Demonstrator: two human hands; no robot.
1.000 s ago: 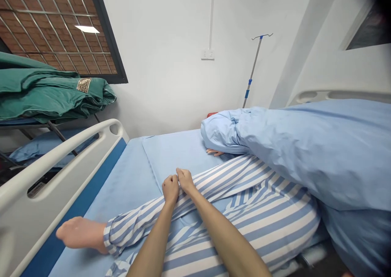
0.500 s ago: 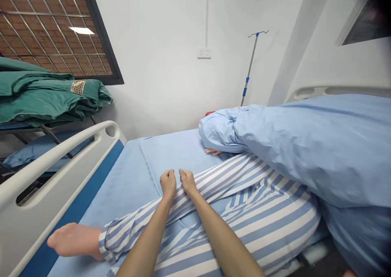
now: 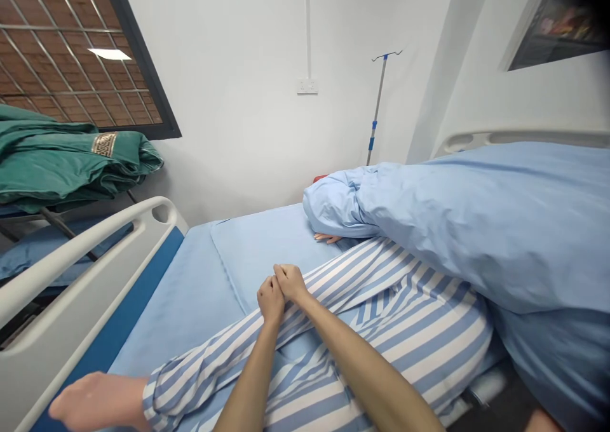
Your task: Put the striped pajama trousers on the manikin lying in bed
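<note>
A leg in blue-and-white striped trousers (image 3: 204, 362) lies across the bed, its bare foot (image 3: 98, 400) pointing to the left. Whether it belongs to a person or a manikin, I cannot tell. Over the shin, my left hand (image 3: 271, 300) is closed in a fist. Touching it, my right hand (image 3: 288, 282) is also closed, slightly farther away and to the right. No object shows in either hand. Whether they press on the trouser leg is hidden by the hands themselves.
A blue quilt (image 3: 429, 209) covers the figure's upper part; fingers (image 3: 328, 237) stick out under it. The bed's end board (image 3: 157, 219) rises at left, with a folded green blanket (image 3: 71, 165) beyond. An IV pole (image 3: 376, 111) stands by the wall.
My two fists, apart before, have come together and touch. The right one now sits against the top of the left. The view has shifted slightly right.
</note>
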